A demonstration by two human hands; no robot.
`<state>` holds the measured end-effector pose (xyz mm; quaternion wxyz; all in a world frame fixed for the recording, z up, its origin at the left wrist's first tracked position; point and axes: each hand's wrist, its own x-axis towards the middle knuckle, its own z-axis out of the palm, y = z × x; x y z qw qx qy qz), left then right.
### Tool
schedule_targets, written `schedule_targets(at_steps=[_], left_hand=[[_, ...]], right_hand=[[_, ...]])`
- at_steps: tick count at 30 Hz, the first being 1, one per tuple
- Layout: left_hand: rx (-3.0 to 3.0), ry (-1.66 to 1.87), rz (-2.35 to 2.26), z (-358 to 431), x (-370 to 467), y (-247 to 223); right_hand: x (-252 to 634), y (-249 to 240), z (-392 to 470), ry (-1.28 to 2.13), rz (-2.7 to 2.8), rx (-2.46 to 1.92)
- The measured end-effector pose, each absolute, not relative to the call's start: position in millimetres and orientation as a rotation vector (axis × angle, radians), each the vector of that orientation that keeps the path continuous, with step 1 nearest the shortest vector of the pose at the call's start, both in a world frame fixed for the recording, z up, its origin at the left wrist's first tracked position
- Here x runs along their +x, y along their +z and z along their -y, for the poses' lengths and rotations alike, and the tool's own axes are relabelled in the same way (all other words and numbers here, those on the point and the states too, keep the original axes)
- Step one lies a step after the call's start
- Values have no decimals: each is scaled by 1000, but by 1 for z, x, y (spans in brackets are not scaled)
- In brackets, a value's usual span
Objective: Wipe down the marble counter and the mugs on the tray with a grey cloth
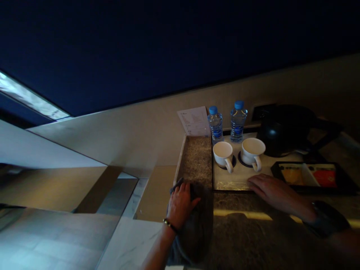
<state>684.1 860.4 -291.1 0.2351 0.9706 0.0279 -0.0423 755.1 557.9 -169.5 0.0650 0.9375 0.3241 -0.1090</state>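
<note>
My left hand (180, 202) presses a dark grey cloth (197, 228) down on the marble counter (197, 161) near its left edge. My right hand (274, 191) lies flat, fingers spread, on the front edge of a pale tray (239, 180). Two white cups (223, 153) (253, 152) stand on dark coasters on that tray, just beyond my right fingers. Two water bottles with blue caps (215, 125) (238, 120) stand behind the cups against the wall.
A black kettle (284, 131) sits at the back right. A black compartment box (312, 175) with yellow and red sachets lies to the right of the tray. A printed card (194, 120) leans on the wall. The counter drops off to the floor at left.
</note>
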Motion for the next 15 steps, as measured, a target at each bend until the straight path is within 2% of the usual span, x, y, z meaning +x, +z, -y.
schedule_targets(at_steps=[5, 9, 11, 15], left_hand=[[2416, -79, -37, -866, 693, -305], [2396, 351, -86, -873, 715, -266], [2478, 425, 125, -858, 726, -247], [2531, 221, 728, -812, 746, -245]], right_hand=[[740, -188, -581, -372, -987, 2808], [733, -198, -578, -344, -951, 2835], [733, -202, -575, -328, -935, 2852], [734, -207, -573, -264, -915, 2855]])
